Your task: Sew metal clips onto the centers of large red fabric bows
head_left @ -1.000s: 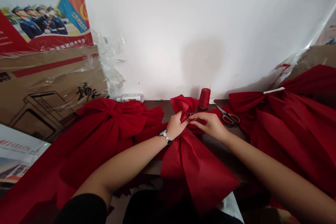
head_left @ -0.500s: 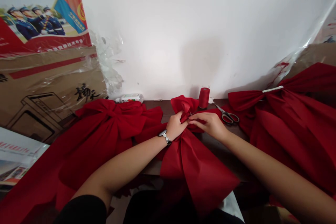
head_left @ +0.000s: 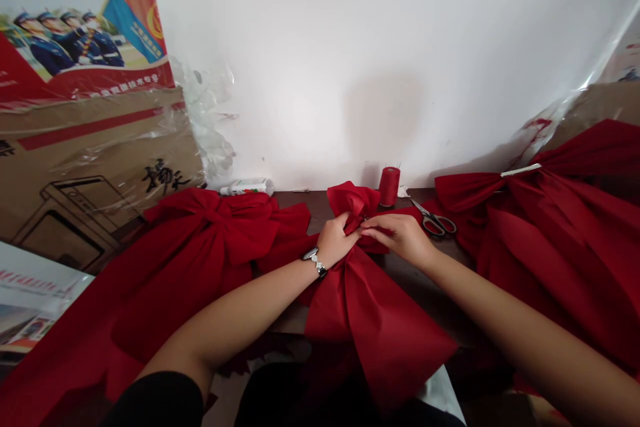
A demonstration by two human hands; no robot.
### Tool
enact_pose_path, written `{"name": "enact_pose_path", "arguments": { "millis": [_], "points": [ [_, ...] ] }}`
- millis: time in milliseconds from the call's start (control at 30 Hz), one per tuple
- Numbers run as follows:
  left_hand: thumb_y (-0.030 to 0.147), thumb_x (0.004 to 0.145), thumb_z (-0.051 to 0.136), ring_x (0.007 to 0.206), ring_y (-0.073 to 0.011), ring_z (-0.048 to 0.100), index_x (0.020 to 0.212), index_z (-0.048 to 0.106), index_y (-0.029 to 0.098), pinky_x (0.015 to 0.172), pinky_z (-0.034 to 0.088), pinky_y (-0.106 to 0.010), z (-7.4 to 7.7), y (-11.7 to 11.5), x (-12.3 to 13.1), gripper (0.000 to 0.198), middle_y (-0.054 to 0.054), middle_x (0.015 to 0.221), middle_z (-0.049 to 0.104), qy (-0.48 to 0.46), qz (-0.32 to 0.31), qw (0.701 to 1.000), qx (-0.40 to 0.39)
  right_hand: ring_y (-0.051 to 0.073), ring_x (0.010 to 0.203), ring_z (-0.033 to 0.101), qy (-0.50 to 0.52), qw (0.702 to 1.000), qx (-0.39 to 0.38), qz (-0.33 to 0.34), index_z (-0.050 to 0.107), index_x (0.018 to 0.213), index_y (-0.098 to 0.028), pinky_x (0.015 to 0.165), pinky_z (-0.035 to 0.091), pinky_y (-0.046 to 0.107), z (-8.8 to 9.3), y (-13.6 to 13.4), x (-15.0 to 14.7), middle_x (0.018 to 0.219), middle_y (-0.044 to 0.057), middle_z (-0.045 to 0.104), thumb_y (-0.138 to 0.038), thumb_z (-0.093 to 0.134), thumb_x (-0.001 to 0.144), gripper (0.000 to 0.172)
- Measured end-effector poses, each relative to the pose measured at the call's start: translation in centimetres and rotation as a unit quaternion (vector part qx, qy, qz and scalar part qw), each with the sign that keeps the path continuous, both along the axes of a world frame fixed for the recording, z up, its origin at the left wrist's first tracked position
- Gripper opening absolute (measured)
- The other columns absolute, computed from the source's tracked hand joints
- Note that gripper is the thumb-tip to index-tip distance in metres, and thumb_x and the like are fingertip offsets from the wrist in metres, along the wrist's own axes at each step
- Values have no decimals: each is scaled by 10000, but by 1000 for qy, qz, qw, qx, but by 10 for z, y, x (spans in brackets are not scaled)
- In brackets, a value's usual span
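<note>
A piece of red cloth (head_left: 380,320) lies gathered on the dark table (head_left: 310,203) in front of me, pinched into a waist near the far edge. My left hand (head_left: 336,239), with a watch on its wrist, is closed round that gathered waist. My right hand (head_left: 397,235) meets it from the right, its fingers pinched together at the same spot. Whatever small thing those fingers may hold is too small to make out. A ruffled end of the cloth (head_left: 354,199) stands up just behind both hands.
A red thread spool (head_left: 389,186) stands by the white wall, with scissors (head_left: 434,221) lying to its right. Finished red bows lie at the left (head_left: 210,227) and right (head_left: 540,213). A white tube (head_left: 249,186) rests by the wall. A plastic-wrapped cardboard box (head_left: 90,167) leans at the left.
The hands stay at the gathered waist, with only tiny finger shifts. The view has shifted very slightly.
</note>
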State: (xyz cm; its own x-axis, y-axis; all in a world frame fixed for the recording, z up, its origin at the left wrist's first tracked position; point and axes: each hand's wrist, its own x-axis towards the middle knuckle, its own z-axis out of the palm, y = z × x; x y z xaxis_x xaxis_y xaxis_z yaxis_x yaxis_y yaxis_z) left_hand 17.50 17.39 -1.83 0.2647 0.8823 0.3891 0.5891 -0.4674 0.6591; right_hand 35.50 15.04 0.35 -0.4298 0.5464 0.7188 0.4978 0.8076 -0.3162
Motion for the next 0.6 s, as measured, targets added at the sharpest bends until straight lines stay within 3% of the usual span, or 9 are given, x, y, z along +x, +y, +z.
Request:
{"name": "enact_pose_path", "arguments": {
  "millis": [600],
  "points": [
    [327,797,609,788,-202,663,888,602,171,695,471,-262,-1,2,0,182,-59,849,708,-7,-4,1000,8,163,756,706,-9,1000,15,7,693,898,-193,714,554,241,-2,0,1,872,46,745,-296,602,870,141]
  ]
}}
